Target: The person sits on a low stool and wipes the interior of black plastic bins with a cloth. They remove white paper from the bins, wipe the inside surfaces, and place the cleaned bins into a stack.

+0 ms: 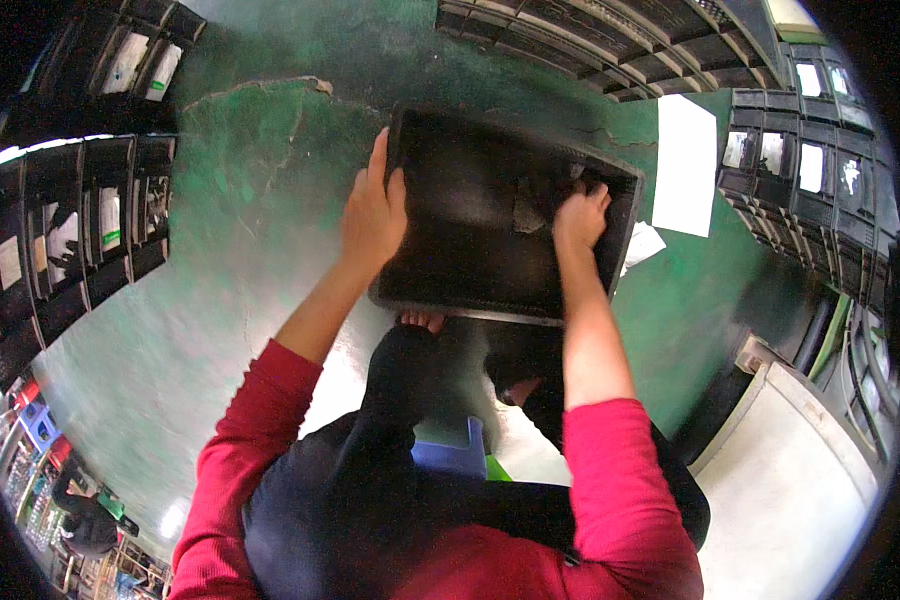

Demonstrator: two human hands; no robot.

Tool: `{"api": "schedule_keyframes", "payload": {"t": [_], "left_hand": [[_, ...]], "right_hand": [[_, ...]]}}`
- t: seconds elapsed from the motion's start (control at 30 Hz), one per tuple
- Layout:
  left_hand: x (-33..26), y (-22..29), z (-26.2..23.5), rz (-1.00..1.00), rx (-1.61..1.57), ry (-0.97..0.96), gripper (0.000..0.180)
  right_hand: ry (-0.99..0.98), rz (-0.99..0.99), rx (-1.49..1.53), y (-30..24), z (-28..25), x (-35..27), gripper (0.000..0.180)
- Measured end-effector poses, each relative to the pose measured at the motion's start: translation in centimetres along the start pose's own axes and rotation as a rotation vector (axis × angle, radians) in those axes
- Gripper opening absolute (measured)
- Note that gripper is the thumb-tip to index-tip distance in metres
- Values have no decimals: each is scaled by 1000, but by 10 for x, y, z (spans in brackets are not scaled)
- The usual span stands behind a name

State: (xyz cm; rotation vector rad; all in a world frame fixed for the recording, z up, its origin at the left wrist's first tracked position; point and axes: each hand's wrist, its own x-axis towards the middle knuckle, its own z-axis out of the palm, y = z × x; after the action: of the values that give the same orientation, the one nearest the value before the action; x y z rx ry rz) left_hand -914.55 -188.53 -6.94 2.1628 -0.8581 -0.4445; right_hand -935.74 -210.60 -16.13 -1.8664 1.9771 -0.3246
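A black plastic crate (450,255) lies open in front of me, slightly tilted in the picture. My left hand (375,215) holds its left wall, thumb at the inner side and fingers along the outside. My right hand (580,218) reaches inside the right end with its fingers curled. What these fingers hold, if anything, is too dark to make out. Just left of them, a small greyish flat piece (528,208) lies on or against the crate's dark inside.
Stacked black crates with paper labels stand at the left (55,225) and right (805,165). A white sheet (684,165) and a crumpled white paper (642,246) lie on the green floor (240,200). A blue stool (450,457) is beneath me. A white panel (785,480) stands at the lower right.
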Motion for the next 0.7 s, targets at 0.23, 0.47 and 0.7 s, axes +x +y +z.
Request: {"api": "schedule_keyframes", "payload": {"t": [0.23,0.47,0.7], "left_hand": [[7,-2,4,66,-22,48,52],[5,-7,2,155,-22,87,49],[0,0,8,55,-29,104,48]], "right_hand": [[-255,-747,-369,-141,52,-126,33],[-453,-860,-769,-53,-26,-8,36],[-667,-1223,-894,35,-73,-27,22]]}}
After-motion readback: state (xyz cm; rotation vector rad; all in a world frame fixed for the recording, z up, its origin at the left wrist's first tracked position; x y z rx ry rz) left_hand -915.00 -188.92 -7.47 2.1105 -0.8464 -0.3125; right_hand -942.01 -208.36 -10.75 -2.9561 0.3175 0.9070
